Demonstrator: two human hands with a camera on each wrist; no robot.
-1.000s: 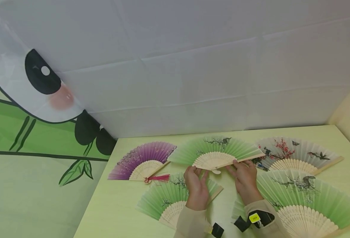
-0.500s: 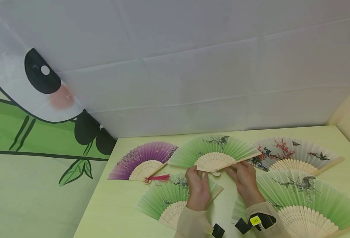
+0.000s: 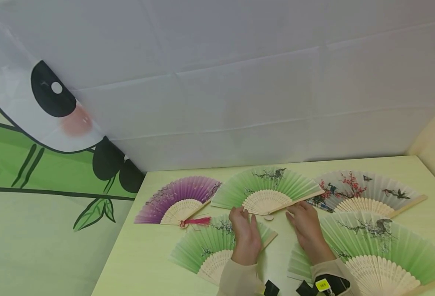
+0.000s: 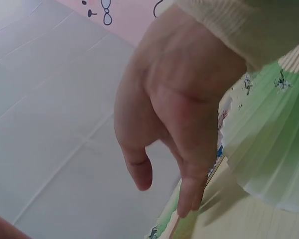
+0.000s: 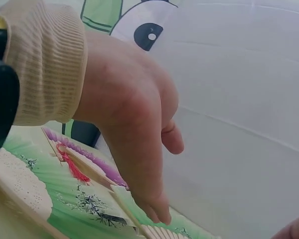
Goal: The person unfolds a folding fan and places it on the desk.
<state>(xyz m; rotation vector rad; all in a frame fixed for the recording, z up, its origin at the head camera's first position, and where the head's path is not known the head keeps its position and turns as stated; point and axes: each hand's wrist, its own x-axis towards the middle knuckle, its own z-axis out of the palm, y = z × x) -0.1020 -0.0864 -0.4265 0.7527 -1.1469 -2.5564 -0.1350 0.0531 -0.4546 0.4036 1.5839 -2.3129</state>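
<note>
An open green folding fan (image 3: pixel 232 193) with a dark branch print and pale pierced ribs lies at the back middle of the table. My left hand (image 3: pixel 246 240) is at its lower left edge; in the left wrist view this left hand (image 4: pixel 174 99) has straight fingers pointing down and the thumb apart. Just below the fan's right guard stick is my right hand (image 3: pixel 308 230). The right wrist view shows the right hand (image 5: pixel 134 109) with its fingers extended downward and the thumb held away. The fan's rounded pivot end shows between both hands.
A purple fan (image 3: pixel 199 191) with a red tassel (image 3: pixel 199 221) lies at the left. Behind on the right is a whitish fan (image 3: pixel 380 189) with red blossoms and birds. Green fans lie front left (image 3: pixel 191 246) and front right (image 3: pixel 410 242). A white cloth wall (image 3: pixel 239 102) stands behind the table.
The middle green fan has shifted slightly back and its right end a little left. My right hand has drawn away from the fan's lower edge; my left hand has barely moved.
</note>
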